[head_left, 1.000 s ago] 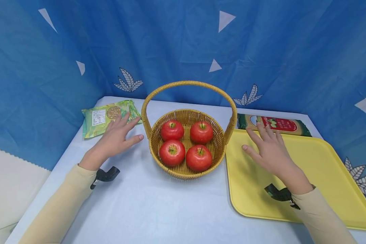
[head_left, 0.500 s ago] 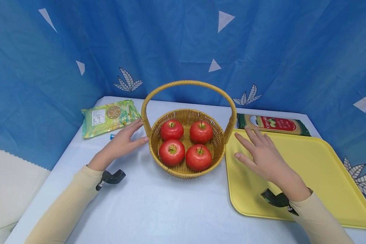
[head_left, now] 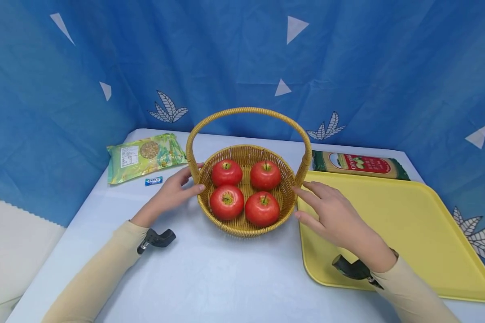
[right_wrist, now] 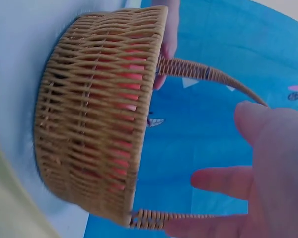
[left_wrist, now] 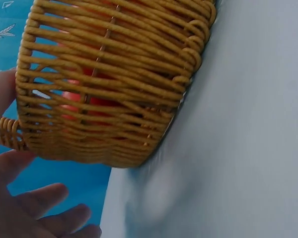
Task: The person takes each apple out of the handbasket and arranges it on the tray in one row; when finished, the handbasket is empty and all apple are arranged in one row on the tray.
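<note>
My left hand touches the basket; I can't tell if it grips. My right hand is spread wide near the other side. Red apples sit inside.

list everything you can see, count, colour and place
wicker basket: one, tan, table centre
apples: four, red, in basket
plastic bag: one, green, back left
small packet: one, blue, in front of bag
long packet: one, green and red, behind tray
tray: one, yellow, right
table: one, whitish, beneath
backdrop: one, blue, behind
pale surface: one, off-white, lower left
sleeves: two, beige, bottom
wrist devices: two, black, at sleeve ends
left hand: one, bare, gripping basket's left side
right hand: one, bare, near basket's right side
</note>
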A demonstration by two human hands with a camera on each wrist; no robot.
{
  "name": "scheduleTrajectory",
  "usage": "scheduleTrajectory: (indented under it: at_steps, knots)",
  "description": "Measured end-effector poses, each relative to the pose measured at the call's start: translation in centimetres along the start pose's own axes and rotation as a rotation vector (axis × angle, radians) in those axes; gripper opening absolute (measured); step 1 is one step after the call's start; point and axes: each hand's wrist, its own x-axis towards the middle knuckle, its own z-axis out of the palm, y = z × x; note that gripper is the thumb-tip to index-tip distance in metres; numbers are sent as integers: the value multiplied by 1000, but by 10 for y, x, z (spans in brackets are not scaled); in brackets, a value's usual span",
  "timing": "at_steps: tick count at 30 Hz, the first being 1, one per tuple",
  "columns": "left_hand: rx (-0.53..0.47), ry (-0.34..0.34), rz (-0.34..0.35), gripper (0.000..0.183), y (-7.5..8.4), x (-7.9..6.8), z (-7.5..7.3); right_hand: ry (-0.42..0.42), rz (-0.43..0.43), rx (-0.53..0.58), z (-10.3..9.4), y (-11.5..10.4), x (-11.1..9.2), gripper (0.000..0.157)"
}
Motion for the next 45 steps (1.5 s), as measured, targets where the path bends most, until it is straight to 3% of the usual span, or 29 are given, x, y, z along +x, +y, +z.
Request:
scheduleTrajectory:
  at_steps: [6,18,25,45]
  knots:
    - [-108,0,-2,62,-1,3,8,51,14,21,5,-10,6,52]
    - [-291,43,-26,50,-7,6,18,8,27,104,16,-24,21,53]
    - [-314,59,-46,48,-8,5,19,-31,16,157,29,-35,36,56]
    - [-309,79,-48,48,-12,6,25,-64,127,194,50,-43,51,69]
